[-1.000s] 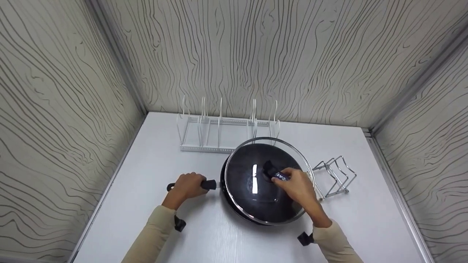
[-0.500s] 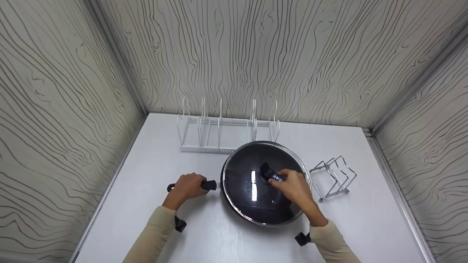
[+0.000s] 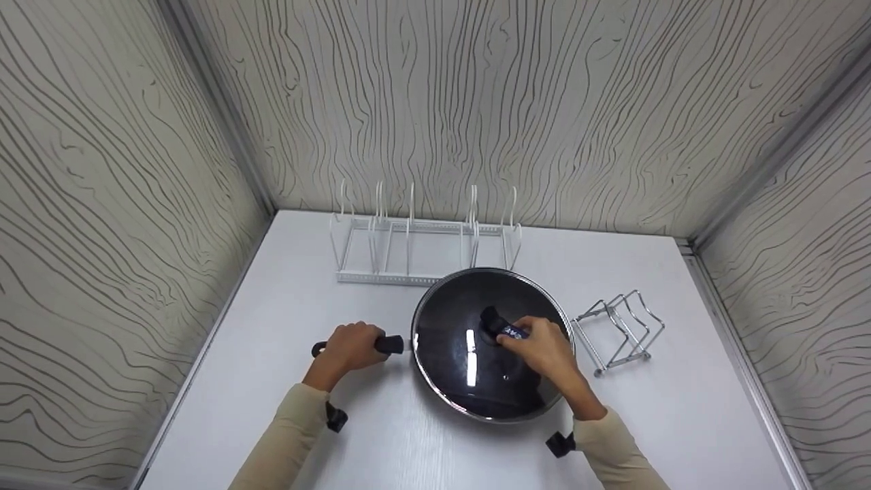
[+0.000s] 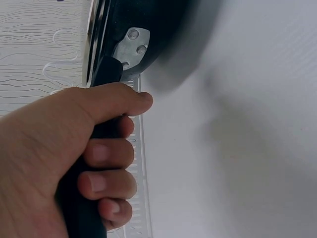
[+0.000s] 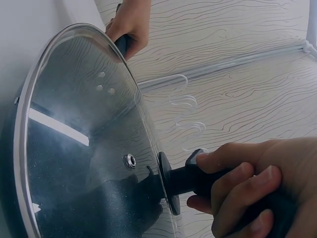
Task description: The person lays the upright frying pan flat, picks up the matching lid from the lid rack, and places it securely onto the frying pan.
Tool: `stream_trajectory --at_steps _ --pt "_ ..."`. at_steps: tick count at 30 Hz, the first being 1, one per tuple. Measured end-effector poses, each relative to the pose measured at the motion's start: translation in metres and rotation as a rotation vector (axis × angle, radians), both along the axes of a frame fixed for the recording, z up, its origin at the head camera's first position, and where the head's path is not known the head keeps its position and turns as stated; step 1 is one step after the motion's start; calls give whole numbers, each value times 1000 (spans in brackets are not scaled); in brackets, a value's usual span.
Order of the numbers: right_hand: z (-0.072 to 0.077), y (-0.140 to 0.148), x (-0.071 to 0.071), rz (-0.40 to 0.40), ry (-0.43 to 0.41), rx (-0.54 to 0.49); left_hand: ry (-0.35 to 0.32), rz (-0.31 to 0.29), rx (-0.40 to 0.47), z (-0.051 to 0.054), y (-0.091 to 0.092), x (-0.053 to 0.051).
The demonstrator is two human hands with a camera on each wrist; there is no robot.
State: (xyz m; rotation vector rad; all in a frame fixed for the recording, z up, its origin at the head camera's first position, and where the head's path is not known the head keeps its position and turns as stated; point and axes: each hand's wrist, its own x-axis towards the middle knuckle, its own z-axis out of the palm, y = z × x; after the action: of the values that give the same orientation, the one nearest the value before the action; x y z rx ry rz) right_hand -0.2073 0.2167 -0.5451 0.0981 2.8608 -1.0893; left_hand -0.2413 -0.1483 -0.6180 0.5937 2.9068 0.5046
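Note:
A black frying pan [image 4: 166,29] stands on the white table, its handle [image 3: 388,345] pointing left. My left hand [image 3: 352,346] grips that handle, fingers and thumb curled round it in the left wrist view [image 4: 106,153]. Over the pan lies a glass lid [image 3: 449,313] with a metal rim, which lines up with the pan's rim in the head view. My right hand [image 3: 544,348] holds the lid's black knob [image 5: 181,179], thumb and fingers curled about it. The glass shows a small steam vent [image 5: 130,161]. Most of the pan is hidden beneath the lid.
Behind the pan, a white wire rack [image 3: 388,279] with upright loops stands near the back wall. A smaller chrome rack [image 3: 629,333] is on the right, close to the lid's edge. Patterned panels [image 3: 442,102] enclose the table [image 3: 272,272] at the back and sides.
My right hand has shifted the lid left and slightly toward me, bringing its rim over the pan's rim. My left hand has stayed still on the pan handle.

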Motion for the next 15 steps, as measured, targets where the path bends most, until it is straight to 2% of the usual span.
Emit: stream_trajectory --at_steps 15 --pt "0 -1 -2 10 -9 0 11 10 11 -2 1 1"
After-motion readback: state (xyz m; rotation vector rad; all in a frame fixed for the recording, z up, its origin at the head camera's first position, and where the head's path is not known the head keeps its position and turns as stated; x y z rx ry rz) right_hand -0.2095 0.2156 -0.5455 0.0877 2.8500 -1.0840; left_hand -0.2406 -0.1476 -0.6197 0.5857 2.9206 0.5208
